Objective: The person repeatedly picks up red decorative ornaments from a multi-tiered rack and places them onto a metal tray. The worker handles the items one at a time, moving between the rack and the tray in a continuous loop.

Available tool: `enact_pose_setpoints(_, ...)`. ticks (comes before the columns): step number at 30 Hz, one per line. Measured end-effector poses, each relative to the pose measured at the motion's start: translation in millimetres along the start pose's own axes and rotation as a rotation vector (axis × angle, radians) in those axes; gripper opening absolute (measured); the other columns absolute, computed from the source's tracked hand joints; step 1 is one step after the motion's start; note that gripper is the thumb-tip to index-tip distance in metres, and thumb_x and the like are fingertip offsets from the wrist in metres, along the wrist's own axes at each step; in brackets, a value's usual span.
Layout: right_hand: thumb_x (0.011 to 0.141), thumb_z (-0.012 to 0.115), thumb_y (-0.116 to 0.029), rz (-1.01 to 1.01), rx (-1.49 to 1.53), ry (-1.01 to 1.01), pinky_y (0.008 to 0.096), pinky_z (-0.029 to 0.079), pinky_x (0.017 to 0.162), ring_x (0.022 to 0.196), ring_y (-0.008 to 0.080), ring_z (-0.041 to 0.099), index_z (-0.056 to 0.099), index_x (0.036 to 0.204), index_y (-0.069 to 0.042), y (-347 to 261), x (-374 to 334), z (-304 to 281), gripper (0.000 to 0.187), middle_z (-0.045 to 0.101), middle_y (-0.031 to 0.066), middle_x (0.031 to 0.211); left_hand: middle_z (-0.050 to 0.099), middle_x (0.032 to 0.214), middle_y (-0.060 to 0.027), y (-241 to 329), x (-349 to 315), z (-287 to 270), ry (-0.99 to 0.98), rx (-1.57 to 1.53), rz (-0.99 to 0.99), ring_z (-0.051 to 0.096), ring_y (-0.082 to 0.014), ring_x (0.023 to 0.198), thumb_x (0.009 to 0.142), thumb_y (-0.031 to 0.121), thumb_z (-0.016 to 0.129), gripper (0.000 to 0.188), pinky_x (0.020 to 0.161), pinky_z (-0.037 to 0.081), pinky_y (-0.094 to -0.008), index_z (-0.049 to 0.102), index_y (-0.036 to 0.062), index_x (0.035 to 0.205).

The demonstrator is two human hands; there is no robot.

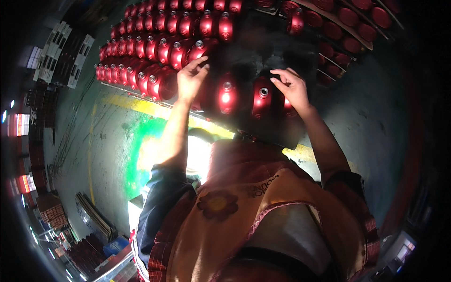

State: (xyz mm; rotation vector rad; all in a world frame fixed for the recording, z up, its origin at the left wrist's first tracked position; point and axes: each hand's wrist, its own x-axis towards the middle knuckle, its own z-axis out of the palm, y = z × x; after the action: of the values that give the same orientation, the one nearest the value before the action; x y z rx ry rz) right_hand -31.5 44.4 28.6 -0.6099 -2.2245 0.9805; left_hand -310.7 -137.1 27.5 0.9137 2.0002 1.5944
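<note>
My left hand (190, 81) is raised over the near edge of the rows, beside a red metal cylinder (199, 50) with a silver neck fitting. Its thumb and fingers are apart and I see nothing between them. On the other side, my right hand (292, 88) hovers just right of another red cylinder (261, 101), thumb and forefinger spread, holding nothing visible. Between the hands lies a third red cylinder (227, 96) on a dark surface (263, 56). A further red body shows partly behind my right wrist. Whether either hand touches a cylinder is hard to tell.
Several rows of red cylinders (141, 47) fill the far left. More red round pieces (347, 19) lie in racks at the far right. A yellow line (136, 104) crosses the green floor (117, 155). Flat boards (94, 216) lean at the lower left.
</note>
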Motion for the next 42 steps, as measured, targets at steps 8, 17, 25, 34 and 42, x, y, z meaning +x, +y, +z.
enact_pose_setpoints(8, 0.072, 0.08, -0.008, 0.083, -0.397, 0.007, 0.0433, 0.038, 0.11, 0.134, 0.0391, 0.036, 0.064, 0.131, -0.032, -12, -78, -7, 0.066, 0.027, 0.0212, 0.155, 0.047, 0.14, -0.016, -27, -56, -4, 0.156, 0.845, 0.318, 0.05, -0.0336, 0.114, 0.07, 0.016, 0.084, 0.061, 0.099, 0.046, -0.0448, 0.067, 0.0285, 0.127)
enact_pose_setpoints(17, 0.074, 0.064, -0.005, 0.335, 0.529, 0.219, 0.0335, 0.045, 0.103, 0.123, 0.0274, 0.055, 0.057, 0.139, -0.007, 40, -82, -51, 0.065, 0.052, 0.0153, 0.138, 0.053, 0.138, -0.0179, -30, -108, -40, 0.305, 0.372, 0.207, 0.048, -0.0297, 0.132, 0.079, 0.005, 0.069, 0.056, 0.112, 0.038, -0.037, 0.061, 0.0105, 0.134)
enact_pose_setpoints(25, 0.097, 0.043, -0.034, 0.528, 1.717, 0.017, 0.053, 0.038, 0.114, 0.137, 0.0374, 0.044, 0.034, 0.152, -0.008, -70, -145, -1, 0.062, 0.041, 0.0205, 0.151, 0.05, 0.142, -0.0173, -107, -314, -138, 0.68, -1.175, -0.188, 0.056, -0.0277, 0.121, 0.091, 0.033, 0.062, 0.067, 0.095, 0.054, -0.0415, 0.039, 0.0102, 0.15)
enact_pose_setpoints(34, 0.099, 0.055, -0.035, 0.624, 2.389, -0.836, 0.0405, 0.047, 0.106, 0.122, 0.0279, 0.058, 0.049, 0.139, -0.007, -200, -136, 309, 0.049, 0.056, 0.0136, 0.138, 0.052, 0.138, -0.0187, -200, -386, -198, 0.554, -2.039, -0.138, 0.055, -0.0348, 0.121, 0.081, 0.037, 0.071, 0.068, 0.087, 0.059, -0.0462, 0.05, 0.0125, 0.14)
enact_pose_setpoints(42, 0.103, 0.042, -0.041, 1.203, 2.334, -0.966, 0.0421, 0.06, 0.087, 0.11, 0.0316, 0.062, 0.05, 0.135, -0.01, -239, -157, 400, 0.046, 0.058, 0.0165, 0.129, 0.051, 0.136, -0.0204, -218, -379, -233, 0.404, -2.215, 0.047, 0.055, -0.039, 0.121, 0.082, 0.042, 0.07, 0.067, 0.083, 0.062, -0.0474, 0.051, 0.0119, 0.139)
